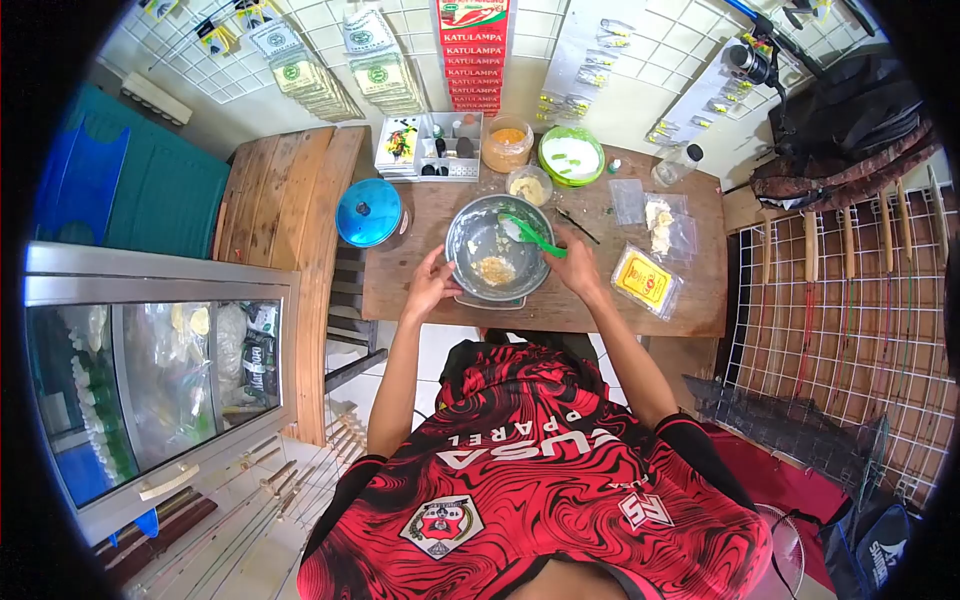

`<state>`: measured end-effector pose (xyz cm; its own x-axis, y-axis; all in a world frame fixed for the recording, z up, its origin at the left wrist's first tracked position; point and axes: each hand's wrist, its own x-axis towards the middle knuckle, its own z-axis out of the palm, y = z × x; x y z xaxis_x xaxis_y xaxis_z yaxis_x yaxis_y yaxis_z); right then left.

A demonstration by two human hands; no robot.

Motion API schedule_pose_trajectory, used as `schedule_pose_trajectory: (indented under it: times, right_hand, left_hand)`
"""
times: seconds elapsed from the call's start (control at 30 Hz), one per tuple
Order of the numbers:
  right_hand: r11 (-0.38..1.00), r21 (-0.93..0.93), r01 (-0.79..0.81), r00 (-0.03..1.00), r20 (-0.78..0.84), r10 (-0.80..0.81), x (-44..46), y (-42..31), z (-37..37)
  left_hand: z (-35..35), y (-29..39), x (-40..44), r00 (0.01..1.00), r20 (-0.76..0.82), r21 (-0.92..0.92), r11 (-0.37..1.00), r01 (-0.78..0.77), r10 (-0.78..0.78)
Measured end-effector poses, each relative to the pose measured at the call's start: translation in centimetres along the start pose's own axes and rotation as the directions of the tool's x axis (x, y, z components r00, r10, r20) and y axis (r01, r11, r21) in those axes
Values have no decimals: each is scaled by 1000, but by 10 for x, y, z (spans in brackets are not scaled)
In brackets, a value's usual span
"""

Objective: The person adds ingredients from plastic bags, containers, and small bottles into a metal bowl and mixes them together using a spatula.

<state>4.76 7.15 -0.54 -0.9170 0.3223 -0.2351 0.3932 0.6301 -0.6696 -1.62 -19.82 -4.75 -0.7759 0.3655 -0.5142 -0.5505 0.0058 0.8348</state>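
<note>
While your left hand [430, 286] braces the bowl [474, 222] at its left side, fingers spread, your right hand [574, 264] pinches the green spoon [545, 243]. Bowl: near table [392, 283] edge; crumbs [494, 270] clumped, apparently part-mixed, blending incomplete. Far: cup [529, 187], tub [508, 146], green bowl [571, 158], each holding contents.

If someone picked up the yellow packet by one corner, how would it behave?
The yellow packet would probably not roll or tip, as it looks flat and low on the table. Its clear wrap looks thin and glossy, so it may feel slick, and the loose edges would likely flop.
</note>
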Motion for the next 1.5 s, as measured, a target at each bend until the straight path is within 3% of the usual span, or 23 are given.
schedule_pose_trajectory:
  times: [0.2,0.27,0.37,0.5,0.6,0.67,0.8,0.9,0.97,1.1,1.17,1.5]
  right_hand:
    - [987,143,69,997,-34,-65,13,22,2]
    - [960,276,-36,999,7,35,10,24,-12]
    - [938,324,-122,992,11,126,8,48,-29]
    - [938,332,-96,984,-111,140,-1,82,-52]
    - [968,246,-41,979,-185,88,-14,103,-67]
    - [976,158,-150,979,-114,169,-21,104,-82]
    - [993,47,-107,983,-146,113,-20,140,-80]
    - [990,-43,-133,989,-64,130,-22,147,-82]
    - [978,-186,-94,970,-239,48,-24,148,-78]
    - [949,-304,82,958,-237,-159,-18,148,-71]
    - [895,-430,121,977,-108,-184,-10,153,-61]
    - [711,-670,212,973,72,-221,-2,142,-55]
  left_hand:
    - [14,9,-5,997,-32,69,995,-65,68]
    - [26,15,-8,994,-6,64,992,-107,108]
    - [49,14,0,984,61,27,985,-171,169]
    - [88,0,17,984,141,54,991,-121,112]
    - [117,-11,23,983,172,90,993,-75,59]
    - [129,-23,32,983,178,121,991,-56,34]
    - [139,-51,51,981,194,143,989,-23,-5]
    - [148,-55,54,973,213,168,984,52,-88]
    - [150,-53,50,980,175,147,986,71,-97]
    - [154,-49,43,985,149,168,984,58,-84]
    - [157,-49,41,987,155,196,980,11,-42]
    - [163,-55,41,994,112,160,987,-33,15]
